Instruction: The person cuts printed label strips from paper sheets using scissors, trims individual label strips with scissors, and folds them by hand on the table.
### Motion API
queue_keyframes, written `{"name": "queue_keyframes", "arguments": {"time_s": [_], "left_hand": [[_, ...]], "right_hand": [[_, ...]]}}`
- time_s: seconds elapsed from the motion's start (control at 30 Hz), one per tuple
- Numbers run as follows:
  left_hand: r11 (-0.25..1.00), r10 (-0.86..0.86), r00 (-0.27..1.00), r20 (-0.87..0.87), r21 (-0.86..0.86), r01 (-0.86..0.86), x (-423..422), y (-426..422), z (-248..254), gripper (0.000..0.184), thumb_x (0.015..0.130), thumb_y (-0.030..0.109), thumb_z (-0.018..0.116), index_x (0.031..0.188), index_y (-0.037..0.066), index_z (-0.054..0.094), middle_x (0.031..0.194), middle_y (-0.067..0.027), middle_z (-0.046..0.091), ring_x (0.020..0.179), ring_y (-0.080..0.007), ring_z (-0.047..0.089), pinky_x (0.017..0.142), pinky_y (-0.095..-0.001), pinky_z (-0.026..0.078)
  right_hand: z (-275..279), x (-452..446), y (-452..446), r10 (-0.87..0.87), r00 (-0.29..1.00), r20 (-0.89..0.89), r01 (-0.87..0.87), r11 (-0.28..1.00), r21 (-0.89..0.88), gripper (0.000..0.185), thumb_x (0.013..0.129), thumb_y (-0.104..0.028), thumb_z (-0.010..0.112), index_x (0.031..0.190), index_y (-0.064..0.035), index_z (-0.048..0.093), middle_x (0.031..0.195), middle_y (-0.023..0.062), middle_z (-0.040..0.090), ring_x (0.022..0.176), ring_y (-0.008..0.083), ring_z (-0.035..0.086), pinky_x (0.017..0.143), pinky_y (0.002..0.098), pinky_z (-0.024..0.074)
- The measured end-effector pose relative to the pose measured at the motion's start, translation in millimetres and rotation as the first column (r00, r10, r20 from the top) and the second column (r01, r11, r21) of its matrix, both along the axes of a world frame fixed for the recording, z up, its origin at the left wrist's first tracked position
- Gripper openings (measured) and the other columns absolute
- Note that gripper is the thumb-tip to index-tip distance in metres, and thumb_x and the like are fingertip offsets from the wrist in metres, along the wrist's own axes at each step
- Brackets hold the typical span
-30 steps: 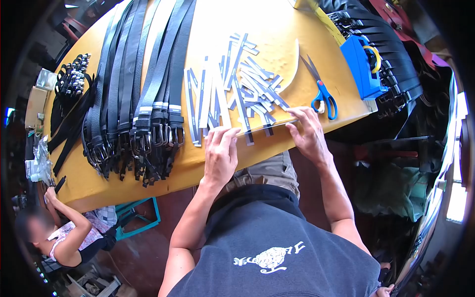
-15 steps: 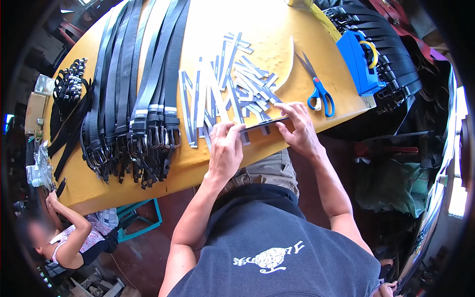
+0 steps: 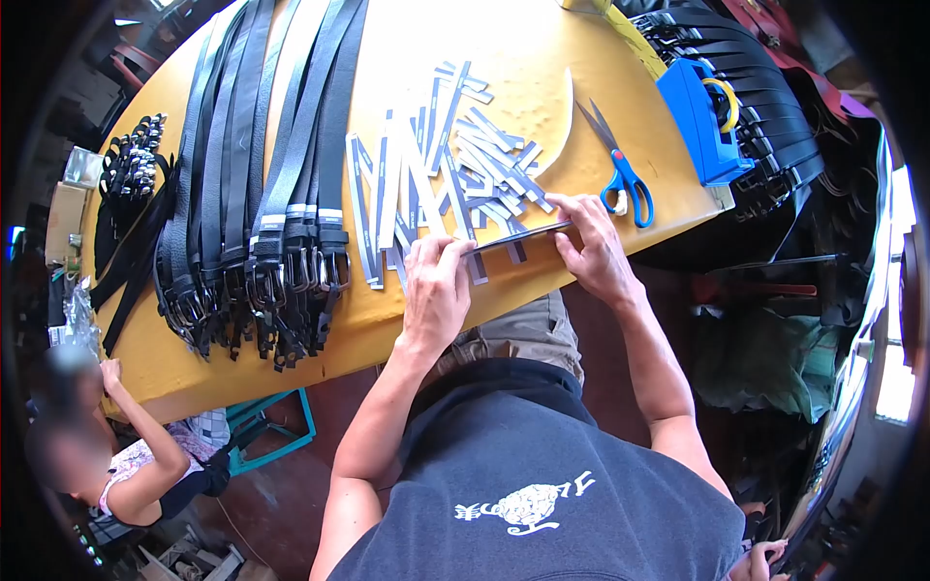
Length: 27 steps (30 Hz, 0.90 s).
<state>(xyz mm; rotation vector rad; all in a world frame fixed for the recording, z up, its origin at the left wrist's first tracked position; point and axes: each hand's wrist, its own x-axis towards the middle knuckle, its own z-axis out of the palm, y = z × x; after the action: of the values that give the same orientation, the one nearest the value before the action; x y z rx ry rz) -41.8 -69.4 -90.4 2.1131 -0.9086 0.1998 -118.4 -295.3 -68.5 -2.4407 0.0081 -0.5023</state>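
Observation:
A thin dark-and-white printed strip (image 3: pixel 518 236) stretches between both hands above the table's near edge. My left hand (image 3: pixel 436 283) pinches its left end, with the fingers closed. At the other end, my right hand (image 3: pixel 596 247) has its fingertips on the strip, thumb below. Just beyond lies a loose pile of similar grey-and-white strips (image 3: pixel 455 165), spread and overlapping. Blue-handled scissors (image 3: pixel 626 184) rest to the right of the pile, blades pointing away from me.
Black belts with metal buckles (image 3: pixel 281 194) lie in rows on the yellow table (image 3: pixel 387 329). A blue tape dispenser (image 3: pixel 699 126) stands at the right edge, near more belts (image 3: pixel 756 97). Another person (image 3: pixel 145 465) sits at the lower left by a teal stool (image 3: pixel 276 436).
My right hand has shifted slightly right along the strip, and more of the strip shows between my hands. The person at the lower left has raised a hand toward the head.

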Motion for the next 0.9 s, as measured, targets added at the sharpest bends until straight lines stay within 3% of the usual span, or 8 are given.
{"name": "queue_keyframes", "arguments": {"time_s": [0.17, 0.37, 0.5, 0.63, 0.67, 0.77, 0.8, 0.9], "left_hand": [[1.0, -0.005, 1.0, 0.017, 0.01, 0.005, 0.4, -0.4, -0.4, 0.023, 0.08, -0.007, 0.059, 0.1, 0.002, 0.066, 0.094, -0.0149, 0.057, 0.093, -0.0326, 0.055, 0.086, -0.0405, 0.042], [1.0, -0.016, 1.0, -0.002, 0.018, 0.016, 1.4, 4.7, 7.6, 0.021, 0.081, -0.005, 0.06, 0.099, 0.004, 0.066, 0.091, -0.0117, 0.06, 0.088, -0.0307, 0.058, 0.084, -0.0404, 0.042], [0.996, -0.085, 0.991, -0.104, -0.025, 0.082, 10.5, 18.5, 36.7, 0.014, 0.083, -0.001, 0.063, 0.095, 0.004, 0.068, 0.087, -0.0109, 0.063, 0.08, -0.0299, 0.061, 0.077, -0.0387, 0.047], [0.968, -0.155, 0.904, -0.398, -0.245, 0.058, 24.4, 33.6, 58.5, 0.01, 0.082, -0.005, 0.067, 0.089, 0.002, 0.07, 0.087, -0.0087, 0.067, 0.077, -0.0167, 0.066, 0.071, -0.0279, 0.051], [0.93, -0.215, 0.819, -0.531, -0.368, 0.005, 27.5, 38.6, 50.9, 0.012, 0.084, -0.008, 0.066, 0.094, -0.001, 0.067, 0.088, -0.0052, 0.067, 0.077, -0.01, 0.064, 0.069, -0.0234, 0.05], [0.78, -0.311, 0.767, -0.561, -0.611, -0.131, 25.4, 38.2, 44.5, 0.013, 0.087, -0.007, 0.064, 0.1, -0.003, 0.062, 0.088, -0.0038, 0.064, 0.076, -0.0091, 0.062, 0.069, -0.0214, 0.05], [0.801, -0.293, 0.774, -0.562, -0.586, -0.123, 23.6, 40.1, 41.2, 0.015, 0.089, -0.007, 0.062, 0.102, -0.003, 0.058, 0.09, -0.0045, 0.062, 0.078, -0.0089, 0.061, 0.071, -0.0199, 0.049], [0.659, -0.341, 0.793, -0.505, -0.73, -0.182, 15.3, 27.0, 37.8, 0.012, 0.093, -0.004, 0.057, 0.102, 0.001, 0.053, 0.093, -0.0077, 0.062, 0.073, -0.0093, 0.06, 0.069, -0.0215, 0.049]], "right_hand": [[-2.5, 1.7, -3.1, -0.003, 1.0, 0.002, 0.003, 1.0, -0.011, 0.05, 0.076, 0.006, 0.061, 0.124, -0.0069, 0.054, 0.09, 0.0099, 0.055, 0.093, 0.0281, 0.053, 0.089, 0.0379, 0.0432], [-4.6, 2.4, -6.6, 0.052, 0.997, 0.048, -0.051, 0.998, -0.031, 0.027, 0.078, 0.004, 0.063, 0.105, -0.0027, 0.062, 0.09, 0.0123, 0.059, 0.091, 0.0312, 0.054, 0.084, 0.0399, 0.0445], [18.5, -5.7, -3.7, 0.095, 0.995, -0.029, -0.095, 0.995, -0.009, 0.017, 0.08, 0.003, 0.063, 0.097, -0.0005, 0.063, 0.088, 0.0129, 0.062, 0.084, 0.0296, 0.059, 0.076, 0.0377, 0.0478], [34.3, -14.4, 5.0, 0.102, 0.984, -0.145, -0.073, 0.978, 0.193, 0.013, 0.085, 0.003, 0.061, 0.098, 0.0016, 0.061, 0.078, 0.0116, 0.063, 0.071, 0.024, 0.062, 0.066, 0.0318, 0.049], [37.5, -15.4, 6.8, 0.107, 0.979, -0.171, -0.061, 0.965, 0.255, 0.012, 0.086, 0.002, 0.061, 0.098, 0.0022, 0.061, 0.075, 0.0113, 0.063, 0.067, 0.0221, 0.062, 0.064, 0.0309, 0.0489], [45.8, -14.9, 13.2, 0.116, 0.955, -0.272, -0.009, 0.931, 0.366, 0.014, 0.088, -0.003, 0.062, 0.1, 0.002, 0.063, 0.077, 0.0163, 0.065, 0.067, 0.0281, 0.063, 0.064, 0.0327, 0.0496], [47.4, -14.7, 14.7, 0.128, 0.936, -0.327, 0.002, 0.93, 0.368, 0.014, 0.088, -0.003, 0.062, 0.101, 0.0019, 0.063, 0.081, 0.0174, 0.065, 0.07, 0.0277, 0.064, 0.066, 0.0323, 0.049], [44.2, -13.5, 20.2, 0.128, 0.959, -0.253, -0.038, 0.943, 0.33, 0.014, 0.088, -0.002, 0.061, 0.102, 0.0021, 0.063, 0.084, 0.0177, 0.066, 0.074, 0.0291, 0.065, 0.067, 0.033, 0.0493]]}}
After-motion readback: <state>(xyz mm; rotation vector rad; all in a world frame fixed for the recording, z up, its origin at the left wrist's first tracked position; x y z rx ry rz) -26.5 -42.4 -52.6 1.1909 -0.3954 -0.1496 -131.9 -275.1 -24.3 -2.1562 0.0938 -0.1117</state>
